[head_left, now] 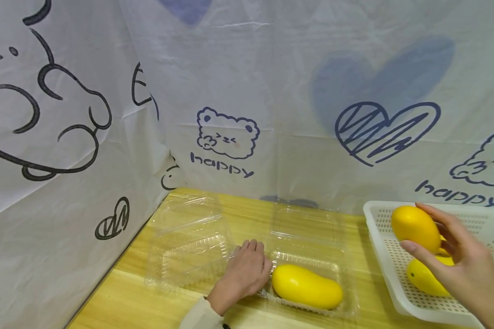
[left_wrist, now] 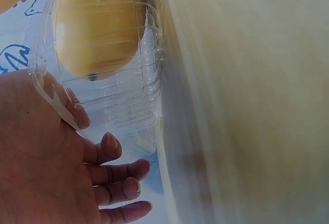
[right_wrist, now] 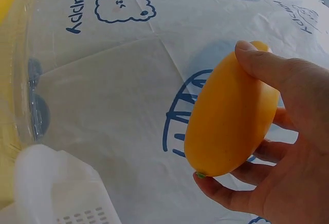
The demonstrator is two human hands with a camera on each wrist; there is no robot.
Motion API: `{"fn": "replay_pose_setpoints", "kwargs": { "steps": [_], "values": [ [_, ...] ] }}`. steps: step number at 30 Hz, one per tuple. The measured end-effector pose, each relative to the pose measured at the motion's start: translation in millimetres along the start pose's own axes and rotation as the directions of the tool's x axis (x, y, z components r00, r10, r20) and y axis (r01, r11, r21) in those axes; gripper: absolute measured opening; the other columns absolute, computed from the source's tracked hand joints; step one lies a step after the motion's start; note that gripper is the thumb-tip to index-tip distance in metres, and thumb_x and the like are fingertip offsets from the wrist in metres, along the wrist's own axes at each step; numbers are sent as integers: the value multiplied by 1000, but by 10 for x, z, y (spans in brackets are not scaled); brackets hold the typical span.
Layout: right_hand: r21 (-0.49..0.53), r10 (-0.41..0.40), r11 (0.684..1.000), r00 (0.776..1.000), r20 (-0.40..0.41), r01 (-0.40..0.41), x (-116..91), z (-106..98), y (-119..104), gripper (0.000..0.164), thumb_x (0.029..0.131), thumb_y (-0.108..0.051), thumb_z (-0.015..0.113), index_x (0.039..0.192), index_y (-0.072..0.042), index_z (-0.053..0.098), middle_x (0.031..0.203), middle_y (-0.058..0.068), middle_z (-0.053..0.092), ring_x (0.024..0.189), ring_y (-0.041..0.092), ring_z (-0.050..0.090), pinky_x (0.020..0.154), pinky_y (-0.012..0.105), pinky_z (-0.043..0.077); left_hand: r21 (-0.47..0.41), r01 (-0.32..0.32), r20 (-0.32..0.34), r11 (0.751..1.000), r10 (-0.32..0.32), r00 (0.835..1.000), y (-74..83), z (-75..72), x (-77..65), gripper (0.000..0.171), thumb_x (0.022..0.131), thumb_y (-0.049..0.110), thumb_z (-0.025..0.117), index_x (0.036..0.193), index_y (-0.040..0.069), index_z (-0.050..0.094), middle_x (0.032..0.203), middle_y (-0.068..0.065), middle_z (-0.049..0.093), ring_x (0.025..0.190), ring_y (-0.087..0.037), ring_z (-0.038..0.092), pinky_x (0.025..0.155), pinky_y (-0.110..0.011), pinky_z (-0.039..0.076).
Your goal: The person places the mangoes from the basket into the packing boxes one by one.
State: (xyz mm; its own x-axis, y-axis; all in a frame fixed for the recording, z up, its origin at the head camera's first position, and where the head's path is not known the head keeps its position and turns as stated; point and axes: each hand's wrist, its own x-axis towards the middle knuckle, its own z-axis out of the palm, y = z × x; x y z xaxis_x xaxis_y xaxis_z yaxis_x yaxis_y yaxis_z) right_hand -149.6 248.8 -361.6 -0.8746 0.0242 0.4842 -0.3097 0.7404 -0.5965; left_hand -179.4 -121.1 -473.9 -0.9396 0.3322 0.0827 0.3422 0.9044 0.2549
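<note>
My right hand grips a yellow-orange mango above the white basket. In the right wrist view, the thumb lies along one side of this mango and the fingers curl round the other, near its green stem end. A longer yellow mango lies in a clear plastic clamshell box, whose lid is folded back. At the left edge of that box is my left hand. In the left wrist view its fingers are loosely bent, and the thumb shows beside the clear rim.
Another clear clamshell box stands opened at the left. More yellow mangoes lie in the basket, partly hidden by my right hand. A printed white sheet walls off the back and left of the wooden table.
</note>
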Motion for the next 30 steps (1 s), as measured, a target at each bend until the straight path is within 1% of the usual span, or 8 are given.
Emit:
{"fn": "replay_pose_setpoints", "kwargs": {
  "steps": [4, 7, 9, 12, 16, 20, 27, 30],
  "values": [
    [26, -51, 998, 999, 1, 51, 11, 22, -14, 80, 85, -11, 84, 155, -15, 44, 133, 21, 57, 97, -6, 47, 79, -1, 38, 2, 0, -3, 1000, 0, 1000, 0, 4, 1, 27, 104, 25, 33, 95, 6, 52, 95, -8, 53, 90, -24, 49, 91, -47, 45],
    [36, -71, 997, 997, 3, 71, 13, 37, -23, 81, 84, -11, 86, 154, -19, 47, 130, 17, 58, 97, -3, 49, 79, 0, 39, 0, 3, -5, 1000, -3, 1000, 4, 0, -1, 27, 103, 24, 34, 94, 7, 51, 93, -8, 51, 88, -24, 47, 89, -46, 44],
    [38, -74, 997, 997, 10, 74, 12, 51, -31, 80, 84, -11, 85, 154, -20, 47, 131, 17, 58, 98, -3, 49, 80, 0, 39, -2, 3, -6, 1000, -3, 1000, 5, 1, -5, 26, 103, 24, 34, 94, 7, 51, 92, -7, 50, 87, -24, 46, 87, -45, 43],
    [36, -73, 997, 997, 19, 72, 5, 79, -48, 80, 84, -13, 86, 154, -20, 47, 133, 17, 59, 99, -5, 48, 80, -1, 38, 4, 1, -11, 1000, -1, 1000, 7, 2, -11, 25, 103, 24, 35, 93, 7, 51, 91, -7, 50, 86, -23, 45, 86, -44, 43],
    [42, -85, 996, 996, 25, 84, -10, 126, -74, 81, 82, -13, 87, 153, -20, 48, 132, 14, 60, 101, -5, 48, 81, 1, 37, 19, 1, -18, 1000, 0, 1000, 8, 6, -10, 24, 102, 24, 36, 91, 8, 50, 88, -5, 47, 84, -23, 44, 82, -41, 42],
    [26, -98, 995, 995, 35, 97, -25, 178, -99, 80, 82, -18, 88, 152, -20, 48, 131, 11, 60, 101, -5, 48, 81, 2, 36, 18, 4, -15, 1000, -4, 1000, 7, 8, -1, 23, 101, 23, 36, 88, 9, 48, 86, -5, 44, 82, -22, 42, 79, -39, 40],
    [-3, -118, 993, 991, 61, 119, -36, 266, -149, 76, 84, -22, 87, 149, -16, 49, 129, 11, 63, 97, 1, 48, 79, 7, 38, 9, 5, -1, 1000, -5, 1000, 4, 4, 2, 23, 101, 23, 35, 88, 9, 47, 86, -4, 44, 82, -22, 41, 79, -39, 39],
    [0, -134, 991, 988, 71, 135, -39, 298, -165, 74, 85, -22, 86, 150, -19, 50, 130, 10, 63, 94, 3, 48, 79, 7, 38, 7, 6, 4, 1000, -6, 1000, 4, 1, 0, 24, 102, 23, 35, 89, 9, 49, 87, -5, 46, 83, -22, 42, 81, -40, 40]
  ]
}}
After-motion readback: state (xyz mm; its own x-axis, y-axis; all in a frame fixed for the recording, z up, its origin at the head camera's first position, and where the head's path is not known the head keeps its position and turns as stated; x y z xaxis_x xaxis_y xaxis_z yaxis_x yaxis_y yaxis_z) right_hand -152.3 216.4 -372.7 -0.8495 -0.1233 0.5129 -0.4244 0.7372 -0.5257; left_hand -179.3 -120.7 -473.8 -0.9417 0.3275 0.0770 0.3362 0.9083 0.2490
